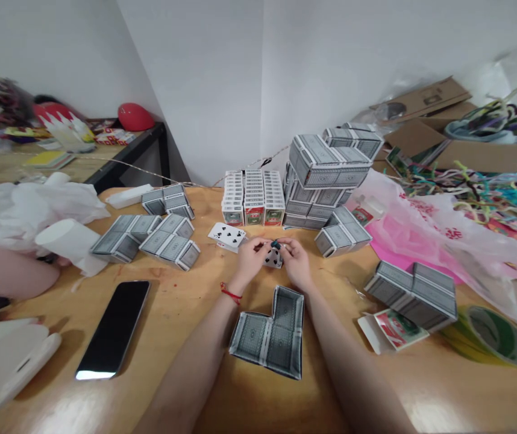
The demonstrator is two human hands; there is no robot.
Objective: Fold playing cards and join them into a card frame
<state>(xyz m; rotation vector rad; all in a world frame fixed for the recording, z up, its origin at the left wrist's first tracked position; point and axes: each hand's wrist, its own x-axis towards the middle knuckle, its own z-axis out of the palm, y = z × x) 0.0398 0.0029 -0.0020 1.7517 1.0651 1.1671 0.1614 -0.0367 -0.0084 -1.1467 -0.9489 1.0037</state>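
My left hand (251,260) and my right hand (295,263) meet over the middle of the table. Their fingertips pinch a small dark teal object (275,244), too small to name. Right below it a playing card (273,259) with spade pips shows between the hands, partly covered by fingers. Just left of my left hand lies a loose pile of playing cards (226,234), face up. Between my forearms sits an L-shaped open box (267,331) made of grey-backed playing cards. Beyond the hands stand rows of card packs (253,196).
Stacked grey card-built blocks (326,163) rise behind on the right. More card-built blocks (170,241) stand on the left. A phone (114,328) lies front left. A roll of yellow-green tape (488,337) and an open card pack (394,330) are at right, near pink plastic (389,238).
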